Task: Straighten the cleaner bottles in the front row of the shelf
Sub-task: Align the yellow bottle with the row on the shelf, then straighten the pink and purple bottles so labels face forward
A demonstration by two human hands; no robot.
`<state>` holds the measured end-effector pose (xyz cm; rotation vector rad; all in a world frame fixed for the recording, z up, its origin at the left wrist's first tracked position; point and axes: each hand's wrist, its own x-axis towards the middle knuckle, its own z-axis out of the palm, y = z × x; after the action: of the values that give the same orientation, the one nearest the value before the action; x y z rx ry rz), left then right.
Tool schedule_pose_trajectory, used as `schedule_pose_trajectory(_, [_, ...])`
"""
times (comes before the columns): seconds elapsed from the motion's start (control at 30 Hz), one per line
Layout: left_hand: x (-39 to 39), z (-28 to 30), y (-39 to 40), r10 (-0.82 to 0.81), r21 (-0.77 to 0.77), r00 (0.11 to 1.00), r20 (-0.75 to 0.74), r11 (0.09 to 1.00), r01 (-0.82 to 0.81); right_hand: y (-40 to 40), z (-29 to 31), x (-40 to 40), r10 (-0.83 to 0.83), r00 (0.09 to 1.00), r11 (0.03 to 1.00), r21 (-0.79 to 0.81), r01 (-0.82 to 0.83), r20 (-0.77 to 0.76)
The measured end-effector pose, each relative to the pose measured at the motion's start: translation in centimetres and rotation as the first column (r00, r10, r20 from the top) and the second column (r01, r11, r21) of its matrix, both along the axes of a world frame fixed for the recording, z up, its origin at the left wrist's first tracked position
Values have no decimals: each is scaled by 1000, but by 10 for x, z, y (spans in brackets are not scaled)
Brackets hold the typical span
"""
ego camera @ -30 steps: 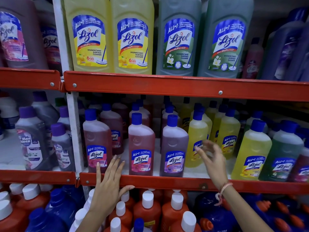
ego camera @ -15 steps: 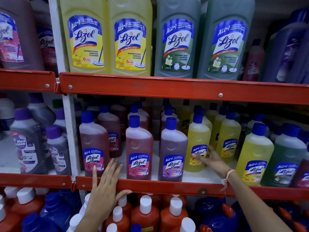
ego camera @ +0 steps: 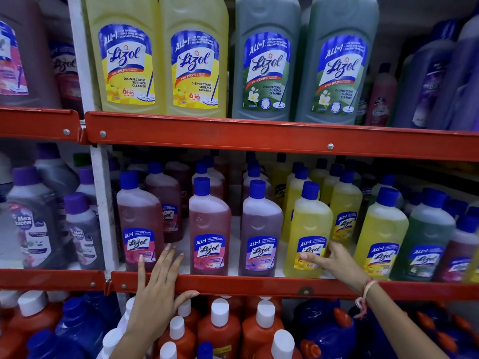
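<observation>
The middle shelf's front row holds blue-capped Lizol cleaner bottles: a pink bottle at the left, a second pink bottle, a purple bottle, a yellow bottle, another yellow bottle and a green bottle. My right hand grips the lower part of the first yellow bottle, thumb across its label. My left hand lies flat on the red shelf rail, fingers spread, fingertips reaching up between the two pink bottles.
More bottles stand in rows behind the front one. Large yellow and green Lizol bottles fill the shelf above. Orange bottles with white caps and blue bottles stand below. A white upright post separates a left bay of purple-capped bottles.
My right hand reached in, took hold of the yellow bottle and drew it forward into the front row beside the purple one. My left hand stayed on the rail.
</observation>
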<state>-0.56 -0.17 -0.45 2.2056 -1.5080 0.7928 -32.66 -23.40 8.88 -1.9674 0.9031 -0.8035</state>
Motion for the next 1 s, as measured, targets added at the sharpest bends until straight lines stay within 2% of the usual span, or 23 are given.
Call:
schedule_pose_trajectory(0.23, [-4, 1, 2, 36, 49, 999, -26, 998, -35, 15, 0, -7, -43, 999, 998, -46, 43, -8])
schedule_pose_trajectory(0.33, [-8, 6, 5, 23, 85, 997, -72, 996, -17, 27, -1, -9, -61, 996, 998, 5, 60, 61])
schedule_pose_trajectory(0.4, [-11, 9, 7, -11, 68, 991, -134, 998, 20, 42, -6, -7, -141, 979, 988, -39, 149, 148])
schedule_pose_trajectory(0.47, [-17, 11, 7, -70, -54, 961, -266, 997, 58, 60, -13, 0, -302, 912, 918, -175, 357, 277])
schedule_pose_trajectory(0.5, [-22, 13, 7, -105, -152, 923, -371, 987, 51, 70, -14, 7, -355, 865, 863, -233, 449, 356])
schedule_pose_trajectory(0.53, [-29, 18, 8, -149, -215, 842, -518, 976, 41, 81, -14, 14, -360, 828, 824, -269, 498, 429])
schedule_pose_trajectory(0.57, [-36, 24, 9, -199, -264, 754, -626, 964, 35, 93, -12, 24, -322, 813, 820, -285, 496, 485])
schedule_pose_trajectory(0.63, [-49, 36, 13, -281, -337, 649, -707, 941, 40, 114, -7, 43, -209, 834, 873, -286, 394, 510])
schedule_pose_trajectory(0.73, [-57, 49, 14, -362, -385, 535, -764, 920, 73, 143, -4, 75, -17, 917, 975, -196, 103, 398])
schedule_pose_trajectory(0.83, [-56, 51, 11, -407, -410, 414, -814, 908, 86, 164, -1, 106, 117, 965, 993, -12, -118, 234])
schedule_pose_trajectory(0.9, [-54, 53, 10, -387, -386, 349, -853, 919, 74, 172, 4, 122, 141, 981, 982, 109, -157, 135])
schedule_pose_trajectory(1.0, [-53, 61, 10, -362, -358, 274, -891, 931, 68, 174, 5, 139, 100, 992, 979, 172, -111, 71])
